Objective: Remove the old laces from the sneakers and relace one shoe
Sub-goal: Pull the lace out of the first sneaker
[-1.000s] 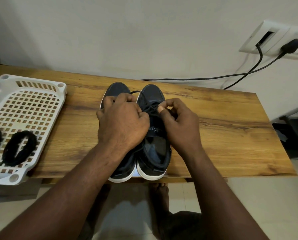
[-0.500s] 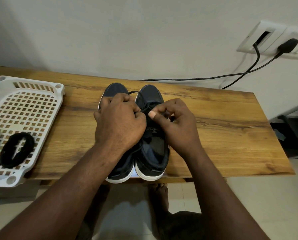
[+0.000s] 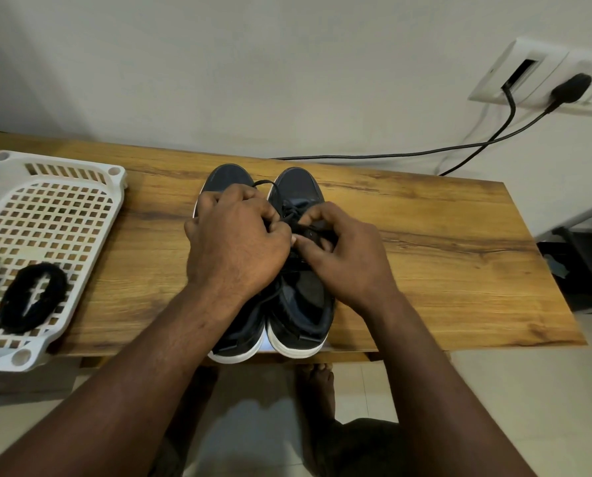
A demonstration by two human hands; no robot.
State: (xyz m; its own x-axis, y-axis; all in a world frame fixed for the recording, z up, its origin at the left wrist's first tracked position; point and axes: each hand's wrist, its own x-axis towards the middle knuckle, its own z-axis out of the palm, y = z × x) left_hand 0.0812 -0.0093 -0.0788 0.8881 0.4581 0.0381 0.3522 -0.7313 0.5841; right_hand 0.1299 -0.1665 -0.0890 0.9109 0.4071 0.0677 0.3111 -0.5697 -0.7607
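Change over the last second: my right hand [image 3: 349, 259] has closed in on my left hand [image 3: 234, 242]. Its thumb tip now touches the left knuckles, where a gap showed before. The left hand has barely moved.

Right hand: thumb and forefinger pinch the black lace [image 3: 289, 213] at the tangle over the tongue of the right shoe [image 3: 299, 187]. Left hand: fingers curled down over the left shoe [image 3: 225, 177]. A loop of lace comes out past its fingertips, so I judge it grips a strand, but the hold itself is hidden under the hand.

That loop keeps the same shape as before, and both shoes sit where they were, side by side under my hands, toes pointing away. My read is that the knot is still being picked loose. No eyelet looks freed yet, so this is early in the task.

- **Surface:** the wooden table [image 3: 442, 253] runs out to both sides of my hands, and the heels overhang its near edge.
- **Left of my left hand:** a white slotted basket [image 3: 46, 208] sits well apart, with a black coiled bundle [image 3: 29, 297] in it, probably laces. A second dark bundle is cut off at the frame edge.
- **Beyond my right hand, up the plain wall:** a socket plate [image 3: 542, 77] with a black plug [image 3: 570, 87]. The cable [image 3: 391, 154] trails behind the table.
- **Below my wrists:** pale floor and my bare foot [image 3: 317, 376].
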